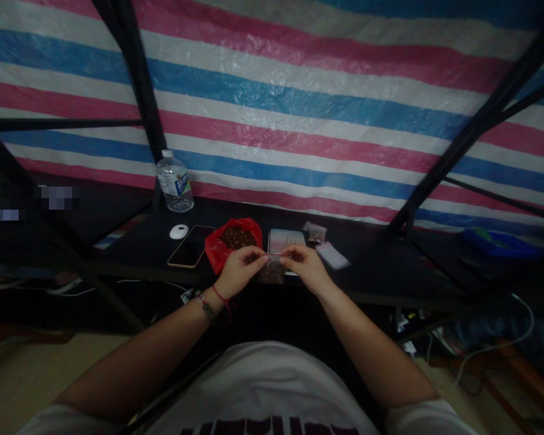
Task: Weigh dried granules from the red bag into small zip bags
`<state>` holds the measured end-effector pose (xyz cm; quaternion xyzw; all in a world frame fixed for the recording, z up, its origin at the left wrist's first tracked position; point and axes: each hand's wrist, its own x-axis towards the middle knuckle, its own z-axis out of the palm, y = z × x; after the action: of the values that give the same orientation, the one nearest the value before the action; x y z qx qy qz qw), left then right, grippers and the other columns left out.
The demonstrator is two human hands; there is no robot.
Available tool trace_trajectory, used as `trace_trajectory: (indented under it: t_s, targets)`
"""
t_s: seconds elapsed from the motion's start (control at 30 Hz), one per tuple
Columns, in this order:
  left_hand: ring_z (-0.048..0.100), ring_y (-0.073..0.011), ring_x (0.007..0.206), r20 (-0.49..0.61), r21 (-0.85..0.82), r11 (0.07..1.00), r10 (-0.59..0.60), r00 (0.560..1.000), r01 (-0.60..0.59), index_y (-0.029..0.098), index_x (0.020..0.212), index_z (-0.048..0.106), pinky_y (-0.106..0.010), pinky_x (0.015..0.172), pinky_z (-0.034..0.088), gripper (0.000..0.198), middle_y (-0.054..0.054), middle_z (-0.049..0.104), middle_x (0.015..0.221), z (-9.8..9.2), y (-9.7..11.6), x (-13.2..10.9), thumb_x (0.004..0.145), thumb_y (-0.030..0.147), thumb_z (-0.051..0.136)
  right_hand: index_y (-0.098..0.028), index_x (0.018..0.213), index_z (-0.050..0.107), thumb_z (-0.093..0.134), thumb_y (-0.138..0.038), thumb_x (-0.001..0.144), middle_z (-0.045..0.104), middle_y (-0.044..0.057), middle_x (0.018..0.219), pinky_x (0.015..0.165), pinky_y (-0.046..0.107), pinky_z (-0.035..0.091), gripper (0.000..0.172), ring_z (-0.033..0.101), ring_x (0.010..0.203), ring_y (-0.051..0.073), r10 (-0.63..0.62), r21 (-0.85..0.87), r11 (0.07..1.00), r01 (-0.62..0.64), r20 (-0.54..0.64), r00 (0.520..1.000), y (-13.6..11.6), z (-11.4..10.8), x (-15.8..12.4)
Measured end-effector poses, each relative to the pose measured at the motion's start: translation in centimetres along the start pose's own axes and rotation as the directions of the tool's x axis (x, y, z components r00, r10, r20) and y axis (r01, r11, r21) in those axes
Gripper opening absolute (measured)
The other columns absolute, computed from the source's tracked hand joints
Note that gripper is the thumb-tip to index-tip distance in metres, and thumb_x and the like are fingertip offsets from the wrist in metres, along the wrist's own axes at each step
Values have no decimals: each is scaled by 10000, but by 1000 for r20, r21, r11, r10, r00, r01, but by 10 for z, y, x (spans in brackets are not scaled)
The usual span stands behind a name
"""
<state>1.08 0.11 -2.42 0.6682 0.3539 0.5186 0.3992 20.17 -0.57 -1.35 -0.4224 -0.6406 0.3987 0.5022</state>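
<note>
Both my hands pinch the top edge of a small clear zip bag (pixel 272 272) with brown contents, held just above the front of the black table (pixel 372 275). My left hand (pixel 239 269) grips its left corner and my right hand (pixel 304 264) its right corner, fingers closed. Behind the left hand sits a red plastic bag (pixel 233 240) opened on brown bits. A stack of empty small bags (pixel 286 240) lies behind the held one.
A phone (pixel 190 245) and a white oval object (pixel 178 231) lie left of the red bag. A water bottle (pixel 174 182) stands at the back. More small bags, one filled (pixel 314 232) and one flat (pixel 333 255), lie right. Black frame bars and a striped tarp surround the table.
</note>
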Motion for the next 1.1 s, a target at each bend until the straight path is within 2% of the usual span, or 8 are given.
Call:
trace_trajectory:
  t_s: [0.13,0.4,0.57,0.77,0.9,1.1]
  targets:
    - [650,-152,710,39,-5,1000,20,999,-20,147,787,678,-249,668,514,188,-42,711,782,3,-5,-3,773,334,664,-183,754,688,753,-381,645,661,11,723,623,269,462,236,589,654,145,44,-31,999,-43,43,998,-2,5,-3]
    - [665,-169,737,91,139,984,100,991,-112,160,810,724,-261,697,510,163,-56,732,798,2,4,-5,785,307,659,-173,729,693,695,-336,692,660,29,724,633,272,453,167,604,678,160,-30,-152,988,37,48,998,-4,7,-8]
    - [657,-170,715,106,191,972,117,987,-136,170,784,717,-264,677,503,148,-52,724,775,2,11,-6,785,303,653,-186,696,703,687,-297,694,667,39,717,638,280,463,112,613,684,172,-119,-211,969,126,46,992,-9,7,-8]
    - [640,-167,676,36,140,988,64,997,-68,151,739,691,-260,639,494,175,-54,704,726,0,10,-4,773,318,650,-195,698,724,708,-312,709,683,36,703,604,270,452,119,605,650,164,-135,-258,955,144,55,989,-16,-3,-4]
    - [641,-166,692,-9,149,986,78,997,-76,155,736,693,-260,656,493,174,-46,705,732,-5,8,-1,762,324,662,-195,676,721,724,-337,712,665,24,661,579,259,426,146,582,616,149,-133,-247,959,138,36,990,-16,-11,0]
    - [645,-162,692,-30,170,982,83,996,-77,164,751,706,-257,658,498,171,-35,712,738,-7,6,0,761,330,669,-175,583,662,784,-369,623,598,-8,570,493,239,359,233,494,511,110,-47,-160,986,38,-57,997,-13,-16,3]
